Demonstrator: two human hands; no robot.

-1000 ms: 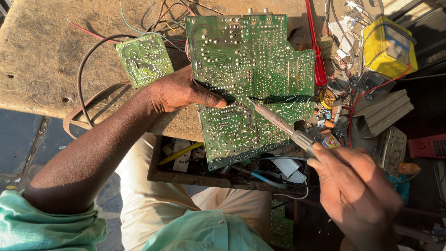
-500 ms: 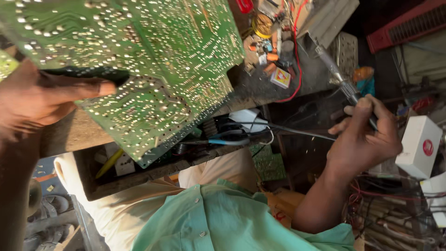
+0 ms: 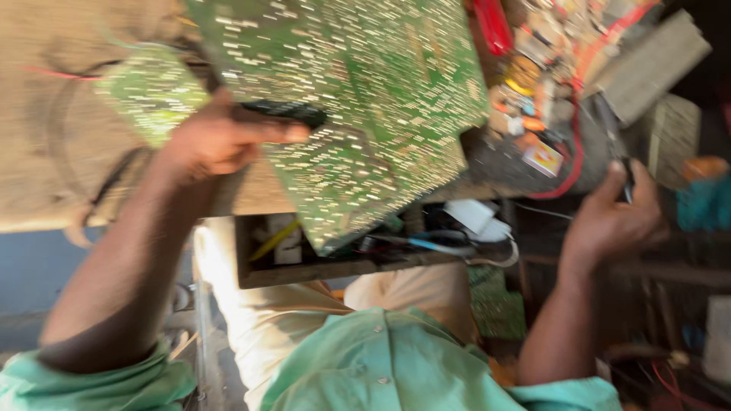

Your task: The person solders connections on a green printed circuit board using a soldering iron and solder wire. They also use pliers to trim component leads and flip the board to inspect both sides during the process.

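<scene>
Person wears a mint-green short-sleeved shirt [image 3: 396, 361], small buttons down the front placket, fabric creased. Left sleeve [image 3: 91, 384] bunches left of the placket, right sleeve [image 3: 567, 396] sits right of it. Light beige trousers [image 3: 266, 320] show above the shirt. Both forearms bare, both hands [image 3: 209, 141] bare; no gloves, watch or rings visible. Frame blurred.

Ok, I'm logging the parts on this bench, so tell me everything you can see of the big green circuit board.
The circuit board is large, green and flat, solder side up, dotted all over with shiny solder points and pale traces. Its outline is stepped, with a notch cut on the right. It lies tilted across the bench, its lower corner overhanging an open drawer. The left hand rests on its left edge, pinning a dark slim object against it. The picture is motion-blurred.
</scene>
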